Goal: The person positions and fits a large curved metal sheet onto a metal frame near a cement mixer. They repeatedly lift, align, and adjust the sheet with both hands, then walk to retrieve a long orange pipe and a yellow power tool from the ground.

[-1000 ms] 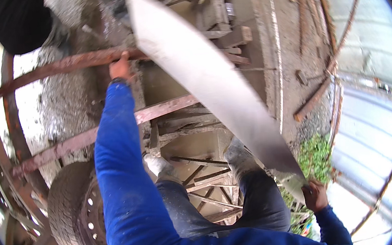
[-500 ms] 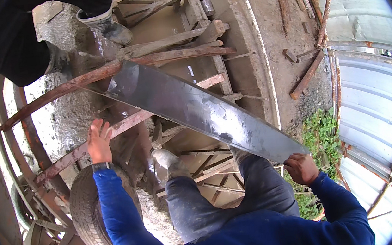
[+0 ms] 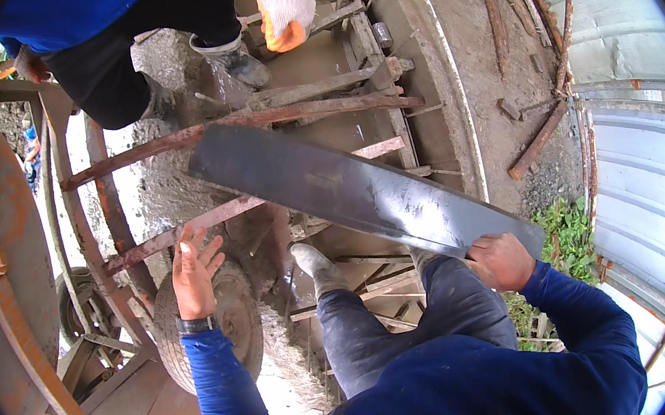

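Observation:
A long, dark, smooth metal sheet (image 3: 321, 180) slants from the upper left down to the right in front of my legs. Its far end lies over a reddish wooden pole (image 3: 297, 111) and a pinkish bar (image 3: 179, 231). My right hand (image 3: 503, 260) has its fingers closed round the sheet's near edge, close to the lower right end. My left hand (image 3: 196, 274) is raised beside the pinkish bar, above a tyre (image 3: 238, 316). Its fingers are spread and it holds nothing.
A co-worker in dark trousers and muddy boots (image 3: 238, 66) stands ahead, a gloved hand (image 3: 285, 8) hanging down. Rusty orange machinery (image 3: 12, 309) fills the left. Beneath the sheet is a muddy trench with wooden framing (image 3: 373, 63). Corrugated metal fencing (image 3: 633, 181) runs along the right.
The sheet's near end has swung towards me, and my right hand now grips its near edge rather than its end. The view has shifted left; the co-worker's gloved hand has come lower.

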`<state>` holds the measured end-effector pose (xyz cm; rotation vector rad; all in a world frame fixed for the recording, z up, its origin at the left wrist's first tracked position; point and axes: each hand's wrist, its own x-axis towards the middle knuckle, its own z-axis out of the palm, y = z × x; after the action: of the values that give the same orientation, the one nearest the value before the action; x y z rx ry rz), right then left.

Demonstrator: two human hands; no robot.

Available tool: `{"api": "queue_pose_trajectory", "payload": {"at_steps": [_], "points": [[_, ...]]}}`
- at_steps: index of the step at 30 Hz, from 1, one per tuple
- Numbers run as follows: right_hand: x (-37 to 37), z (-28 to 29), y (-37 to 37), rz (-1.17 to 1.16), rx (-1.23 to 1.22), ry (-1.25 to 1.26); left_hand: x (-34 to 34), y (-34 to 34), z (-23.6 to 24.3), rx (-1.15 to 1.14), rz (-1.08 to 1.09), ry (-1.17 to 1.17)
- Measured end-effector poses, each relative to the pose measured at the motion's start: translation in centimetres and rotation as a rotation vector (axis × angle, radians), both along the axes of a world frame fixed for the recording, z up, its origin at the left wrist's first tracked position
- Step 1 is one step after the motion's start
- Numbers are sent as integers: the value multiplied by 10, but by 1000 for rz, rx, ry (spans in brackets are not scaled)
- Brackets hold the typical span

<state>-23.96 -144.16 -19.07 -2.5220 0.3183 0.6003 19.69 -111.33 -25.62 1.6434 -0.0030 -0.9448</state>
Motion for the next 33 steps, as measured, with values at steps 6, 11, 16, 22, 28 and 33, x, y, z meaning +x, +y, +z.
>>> {"api": "queue_pose_trajectory", "payload": {"at_steps": [6, 11, 16, 22, 28, 33], "points": [[32, 15, 0, 161, -40, -51, 4, 10, 41, -64, 81, 146], [51, 13, -7, 175, -97, -72, 3, 44, 27, -90, 100, 101], [73, -2, -20, 110, -93, -154, 4, 82, -39, 194, -119, -21], [102, -9, -25, 126, -106, -150, 30, 88, -197, 196, 344, 256], [87, -11, -26, 74, -160, -131, 16, 60, -325, 188, 661, 406], [89, -7, -22, 79, -167, -149, 17, 40, -375, 120, 767, 405]]}}
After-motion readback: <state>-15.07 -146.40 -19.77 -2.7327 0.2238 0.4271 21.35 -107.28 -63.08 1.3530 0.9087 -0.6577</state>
